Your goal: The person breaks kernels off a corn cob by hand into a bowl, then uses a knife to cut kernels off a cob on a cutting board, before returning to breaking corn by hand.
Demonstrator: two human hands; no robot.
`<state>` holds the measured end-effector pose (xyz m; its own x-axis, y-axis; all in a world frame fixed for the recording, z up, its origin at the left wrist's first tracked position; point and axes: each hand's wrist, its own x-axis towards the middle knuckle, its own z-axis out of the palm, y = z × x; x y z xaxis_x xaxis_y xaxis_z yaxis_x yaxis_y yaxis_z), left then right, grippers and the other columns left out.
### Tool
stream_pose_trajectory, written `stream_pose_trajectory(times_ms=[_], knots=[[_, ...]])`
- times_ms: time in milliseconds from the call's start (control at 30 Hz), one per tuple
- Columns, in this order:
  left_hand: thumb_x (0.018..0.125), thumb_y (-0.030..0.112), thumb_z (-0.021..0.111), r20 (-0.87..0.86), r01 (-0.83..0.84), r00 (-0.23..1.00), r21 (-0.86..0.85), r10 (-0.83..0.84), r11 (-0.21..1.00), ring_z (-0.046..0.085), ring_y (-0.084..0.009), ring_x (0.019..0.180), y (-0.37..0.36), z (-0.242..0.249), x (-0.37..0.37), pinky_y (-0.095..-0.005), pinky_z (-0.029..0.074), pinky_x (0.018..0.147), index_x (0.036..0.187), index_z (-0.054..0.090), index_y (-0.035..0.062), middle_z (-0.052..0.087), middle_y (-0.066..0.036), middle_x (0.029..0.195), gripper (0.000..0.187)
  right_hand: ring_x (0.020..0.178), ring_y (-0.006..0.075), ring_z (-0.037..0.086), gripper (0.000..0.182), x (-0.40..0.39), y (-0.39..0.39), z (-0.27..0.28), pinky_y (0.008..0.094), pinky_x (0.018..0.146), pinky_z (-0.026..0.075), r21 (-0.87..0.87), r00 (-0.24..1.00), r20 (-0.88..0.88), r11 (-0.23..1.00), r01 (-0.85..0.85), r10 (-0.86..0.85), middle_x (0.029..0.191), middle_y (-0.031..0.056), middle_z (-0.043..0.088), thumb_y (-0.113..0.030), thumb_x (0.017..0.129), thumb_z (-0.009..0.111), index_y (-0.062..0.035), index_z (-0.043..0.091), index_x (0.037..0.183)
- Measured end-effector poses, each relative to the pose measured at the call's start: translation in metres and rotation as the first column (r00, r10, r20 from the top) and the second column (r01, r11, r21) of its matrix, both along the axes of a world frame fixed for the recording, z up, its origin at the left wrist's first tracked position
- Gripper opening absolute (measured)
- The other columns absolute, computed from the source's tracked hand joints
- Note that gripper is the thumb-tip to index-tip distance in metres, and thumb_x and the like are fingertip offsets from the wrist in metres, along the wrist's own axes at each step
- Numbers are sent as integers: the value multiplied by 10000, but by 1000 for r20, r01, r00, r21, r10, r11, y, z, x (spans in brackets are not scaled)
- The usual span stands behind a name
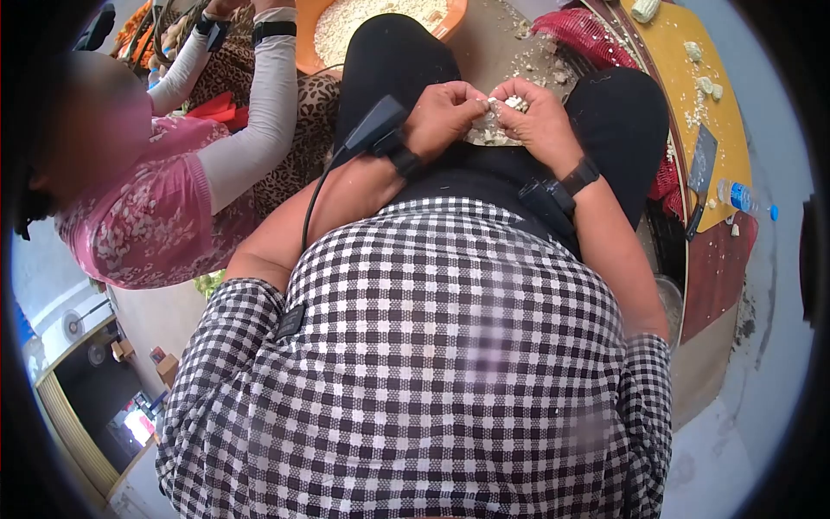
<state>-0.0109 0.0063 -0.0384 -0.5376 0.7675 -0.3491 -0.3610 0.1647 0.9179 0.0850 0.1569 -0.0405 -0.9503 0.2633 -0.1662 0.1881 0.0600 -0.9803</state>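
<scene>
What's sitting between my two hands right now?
In the head view, a small whitish garlic piece is pinched between the fingertips of your left hand and right hand, above your lap.

Orange basin (pixel 454 22) w/ kernels; water bottle (pixel 741 197); cleaver (pixel 700 164)

Pale concrete floor (pixel 769 346) to my right, yellow board (pixel 683 86) lying on it, dark wooden cabinet (pixel 95 398) far left, bright daylight.

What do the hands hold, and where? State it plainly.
Both the left hand and the right hand pinch a small whitish piece between their fingertips, over the lap. Which part of it they grip cannot be told.
</scene>
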Motion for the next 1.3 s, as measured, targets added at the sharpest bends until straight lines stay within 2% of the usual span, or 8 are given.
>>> stream_pose_trajectory(times_ms=[100, 167, 400, 600, 767, 1167, 1200, 1300], knots=[[858, 158, 579, -123, 20, 992, -58, -27, 998, 540, -71, 586, 2, 5, 2, -179, 367, 494, 899, 573, 30, 620, -35, 754, 135, 666, 112, 562, 105, 1, -1, 10, 269, 633, 473, 25, 996, 82, 999, 35, -37, 759, 65, 619, -132, 822, 634, -31, 607, 831], [855, 160, 577, -125, 16, 992, -56, -23, 998, 552, -76, 596, 3, 4, 2, -181, 371, 493, 893, 568, 35, 617, -32, 748, 131, 664, 121, 561, 96, 1, -1, 6, 275, 629, 471, 122, 999, 37, 992, 17, -21, 748, 73, 610, -126, 819, 629, -36, 598, 832], [853, 155, 555, 67, -4, 998, 12, 3, 1000, 544, -76, 586, 4, -3, 2, -180, 368, 497, 865, 554, 58, 612, -36, 739, 98, 676, 134, 571, 81, 1, -2, 20, 276, 633, 471, 263, 996, -64, 964, -38, 57, 762, 72, 601, -96, 812, 603, -42, 575, 866], [830, 164, 553, 108, 92, 990, -10, -91, 996, 508, -56, 567, -1, 1, -5, -176, 358, 498, 831, 553, 77, 600, -10, 734, 87, 674, 126, 600, 71, 2, -2, 31, 268, 620, 494, 204, 992, -69, 975, -92, 108, 818, 75, 607, -45, 791, 601, -16, 571, 849], [811, 155, 553, 136, 113, 984, -1, -112, 994, 495, -48, 565, 0, -6, -5, -174, 350, 496, 816, 558, 80, 573, 13, 706, 75, 660, 131, 617, 94, 3, -3, 35, 267, 600, 506, 214, 992, -25, 970, -114, 122, 761, 86, 614, -31, 758, 621, -6, 585, 841], [846, 126, 553, 312, 156, 938, 11, -152, 988, 607, -131, 682, 3, -17, -9, -233, 493, 648, 887, 587, 23, 629, -59, 799, 115, 653, 138, 638, 91, 4, -4, 33, 261, 600, 514, 194, 990, -36, 973, -124, 133, 709, 99, 632, -31, 762, 592, 16, 596, 839], [850, 130, 550, 329, 147, 932, 30, -148, 989, 607, -133, 678, 2, -17, -9, -227, 485, 624, 892, 587, 23, 629, -62, 799, 121, 654, 139, 639, 90, 4, -4, 33, 261, 600, 513, 207, 990, -37, 971, -123, 133, 709, 96, 632, -34, 765, 590, 16, 595, 841], [857, 139, 541, 373, 145, 914, 71, -161, 987, 606, -138, 667, 2, -16, -9, -209, 454, 548, 900, 589, 23, 629, -69, 793, 133, 595, 31, 449, 75, 5, -3, 28, 206, 534, 397, 228, 992, -54, 969, -100, 115, 658, -25, 517, -56, 787, 594, -29, 583, 856]])
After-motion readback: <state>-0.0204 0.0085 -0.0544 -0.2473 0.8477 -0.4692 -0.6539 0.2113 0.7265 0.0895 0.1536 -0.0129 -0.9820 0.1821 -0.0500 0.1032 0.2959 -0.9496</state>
